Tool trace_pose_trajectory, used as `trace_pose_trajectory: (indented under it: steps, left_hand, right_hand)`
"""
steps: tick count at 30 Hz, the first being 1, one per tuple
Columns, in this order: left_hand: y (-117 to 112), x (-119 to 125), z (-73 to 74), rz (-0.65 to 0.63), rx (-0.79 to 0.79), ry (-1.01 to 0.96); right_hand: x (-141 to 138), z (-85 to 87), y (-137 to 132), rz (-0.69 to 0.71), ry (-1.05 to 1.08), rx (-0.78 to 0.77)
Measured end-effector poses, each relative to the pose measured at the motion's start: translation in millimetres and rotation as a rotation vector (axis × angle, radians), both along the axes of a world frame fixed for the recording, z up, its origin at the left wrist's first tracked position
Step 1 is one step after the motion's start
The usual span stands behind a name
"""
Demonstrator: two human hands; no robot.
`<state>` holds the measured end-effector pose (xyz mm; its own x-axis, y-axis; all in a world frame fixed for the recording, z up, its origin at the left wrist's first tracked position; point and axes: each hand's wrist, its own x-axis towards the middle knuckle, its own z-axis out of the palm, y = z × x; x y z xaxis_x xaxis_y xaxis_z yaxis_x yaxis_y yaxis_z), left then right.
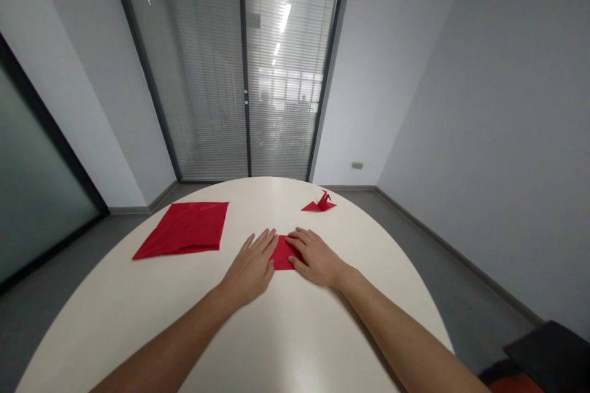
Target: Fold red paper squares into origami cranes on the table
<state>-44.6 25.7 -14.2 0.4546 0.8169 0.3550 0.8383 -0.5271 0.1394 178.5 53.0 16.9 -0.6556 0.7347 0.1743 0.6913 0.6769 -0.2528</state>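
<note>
A small piece of red paper (282,253) lies flat near the middle of the table, partly covered by both hands. My left hand (251,264) rests along its left side, fingers stretched out and pointing away from me. On its right side lies my right hand (317,256), with the fingers extended over the paper and the thumb near its lower edge. The paper's outer edges are hidden under the hands. Beyond my right hand stands a folded red paper crane (322,203) with spread wings.
A larger stack of red paper sheets (187,227) lies at the left of the round white table (258,350). Past the table's far edge are glass panels with blinds (286,123). A dark object (550,350) is at the lower right, beside the table.
</note>
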Motion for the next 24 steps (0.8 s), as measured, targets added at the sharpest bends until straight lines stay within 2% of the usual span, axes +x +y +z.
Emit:
trace_pose_trajectory:
  steps: [3, 6, 11, 16, 24]
  left_hand:
    - [-2.2, 0.1, 2.0, -0.043, -0.063, 0.007]
    - [-4.4, 2.5, 2.3, 0.019, -0.114, 0.042]
    - [-5.3, 4.0, 3.1, 0.089, -0.057, 0.045]
    - [-2.9, 1.8, 7.0, -0.058, -0.09, 0.064]
    - [2.7, 2.2, -0.9, 0.108, -0.077, 0.057]
  right_hand:
    - [-3.3, -1.7, -4.4, 0.043, -0.009, -0.077]
    - [-5.6, -2.7, -6.6, 0.055, -0.049, -0.149]
    - [-5.6, -1.6, -5.6, 0.05, -0.076, -0.18]
    - [-5.2, -1.2, -3.8, 0.051, -0.074, -0.184]
    - [-7.3, -0.5, -3.9, 0.026, -0.095, -0.231]
